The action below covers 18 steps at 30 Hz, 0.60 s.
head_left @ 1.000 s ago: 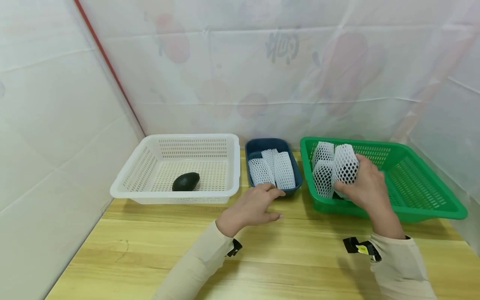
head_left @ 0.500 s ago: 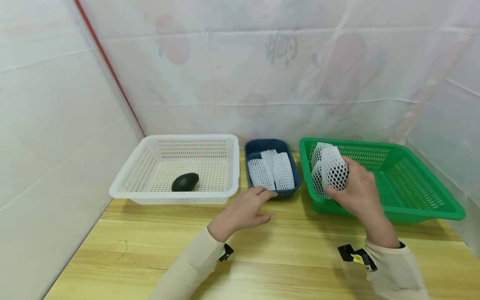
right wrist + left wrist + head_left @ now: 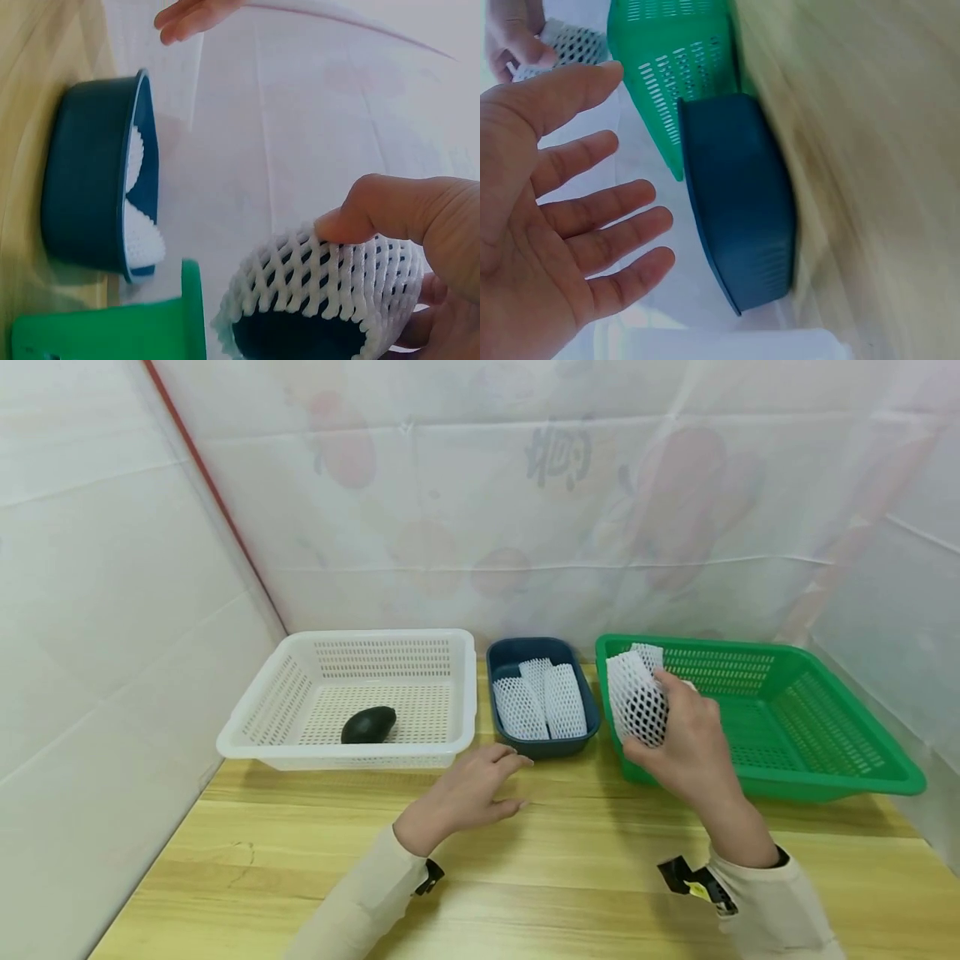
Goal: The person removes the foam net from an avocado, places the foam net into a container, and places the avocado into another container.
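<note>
My right hand [image 3: 686, 743] grips a white foam net sleeve [image 3: 637, 700] with a dark avocado [image 3: 300, 337] inside, above the left end of the green basket [image 3: 757, 777]. In the right wrist view the thumb presses on the mesh, and the avocado's dark end shows at the sleeve's opening. Behind it, another netted piece [image 3: 649, 655] is partly hidden in the green basket. My left hand [image 3: 465, 797] hovers over the table before the blue tray [image 3: 543, 748], fingers apart and holding nothing. Flat foam sleeves [image 3: 566, 702] lie in that tray.
A white basket [image 3: 345, 750] stands at the left, with one bare dark avocado [image 3: 368, 725] in it. All three containers line up along the back of the wooden table [image 3: 525, 893]. A pale sheet [image 3: 450, 527] hangs behind them.
My right hand has moved left with the netted avocado, from inside the green basket toward its left rim. My left hand has drawn back left and toward me, away from the blue tray.
</note>
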{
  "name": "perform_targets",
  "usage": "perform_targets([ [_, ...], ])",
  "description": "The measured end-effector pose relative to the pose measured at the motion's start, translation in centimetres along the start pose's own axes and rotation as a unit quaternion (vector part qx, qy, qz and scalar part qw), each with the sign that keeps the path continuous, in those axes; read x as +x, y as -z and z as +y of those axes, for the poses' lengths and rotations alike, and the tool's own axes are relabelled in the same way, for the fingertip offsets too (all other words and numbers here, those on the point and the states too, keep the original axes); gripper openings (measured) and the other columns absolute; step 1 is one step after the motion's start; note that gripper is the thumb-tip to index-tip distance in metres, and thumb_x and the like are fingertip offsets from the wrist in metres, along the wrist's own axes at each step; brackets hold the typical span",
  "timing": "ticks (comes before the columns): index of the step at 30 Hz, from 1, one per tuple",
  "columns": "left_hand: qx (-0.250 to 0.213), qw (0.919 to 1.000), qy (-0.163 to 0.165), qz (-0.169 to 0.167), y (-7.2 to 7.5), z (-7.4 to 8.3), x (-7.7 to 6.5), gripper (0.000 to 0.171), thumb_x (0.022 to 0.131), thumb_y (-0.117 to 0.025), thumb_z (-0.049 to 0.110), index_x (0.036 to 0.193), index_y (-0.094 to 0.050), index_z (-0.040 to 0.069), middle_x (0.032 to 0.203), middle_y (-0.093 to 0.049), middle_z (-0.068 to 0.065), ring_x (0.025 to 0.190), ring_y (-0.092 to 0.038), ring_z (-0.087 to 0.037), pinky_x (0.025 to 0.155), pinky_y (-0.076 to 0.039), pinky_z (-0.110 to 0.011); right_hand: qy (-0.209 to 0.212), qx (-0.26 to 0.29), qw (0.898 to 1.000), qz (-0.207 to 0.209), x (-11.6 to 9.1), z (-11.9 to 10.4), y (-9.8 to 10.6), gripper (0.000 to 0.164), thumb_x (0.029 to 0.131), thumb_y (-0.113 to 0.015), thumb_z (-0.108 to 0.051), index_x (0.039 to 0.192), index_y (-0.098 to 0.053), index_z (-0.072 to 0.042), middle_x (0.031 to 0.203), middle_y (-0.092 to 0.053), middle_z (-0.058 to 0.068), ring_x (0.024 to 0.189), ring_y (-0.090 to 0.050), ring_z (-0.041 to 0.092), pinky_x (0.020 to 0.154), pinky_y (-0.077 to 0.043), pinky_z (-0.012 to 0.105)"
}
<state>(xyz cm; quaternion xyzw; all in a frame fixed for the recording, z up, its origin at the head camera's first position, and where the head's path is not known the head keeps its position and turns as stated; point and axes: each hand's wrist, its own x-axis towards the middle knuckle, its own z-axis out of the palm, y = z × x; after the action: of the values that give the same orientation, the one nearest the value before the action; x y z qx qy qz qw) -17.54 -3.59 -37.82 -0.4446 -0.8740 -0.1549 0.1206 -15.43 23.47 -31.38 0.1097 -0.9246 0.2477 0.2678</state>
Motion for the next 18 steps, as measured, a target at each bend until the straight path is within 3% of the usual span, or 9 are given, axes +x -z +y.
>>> perform_targets([
  [6, -0.011, 0.9999, -0.007, 0.009, -0.1, -0.5, -1.0, 0.045, 0.080, -0.073, 0.025, 0.118, -0.060, 0.005, 0.107, -0.059, -0.005, 0.097, -0.055, -0.019, 0.084, -0.045, -0.032, 0.049, 0.020, 0.998, 0.029, -0.1, -0.9, -0.8, 0.075, 0.058, -0.079, -0.002, 0.124, -0.046, 0.010, 0.106, -0.053, 0.031, 0.095, -0.046, 0.047, 0.079, -0.034, 0.061],
  [18, -0.028, 0.9995, 0.016, 0.006, -0.1, -1.4, -2.7, 0.045, 0.080, -0.073, 0.024, 0.120, -0.059, 0.008, 0.109, -0.057, -0.004, 0.095, -0.055, -0.017, 0.079, -0.047, -0.034, 0.130, 0.010, 0.991, 0.015, -0.8, -2.2, -3.1, 0.081, 0.053, -0.084, -0.003, 0.125, -0.049, 0.007, 0.105, -0.052, 0.027, 0.094, -0.047, 0.045, 0.078, -0.039, 0.057],
])
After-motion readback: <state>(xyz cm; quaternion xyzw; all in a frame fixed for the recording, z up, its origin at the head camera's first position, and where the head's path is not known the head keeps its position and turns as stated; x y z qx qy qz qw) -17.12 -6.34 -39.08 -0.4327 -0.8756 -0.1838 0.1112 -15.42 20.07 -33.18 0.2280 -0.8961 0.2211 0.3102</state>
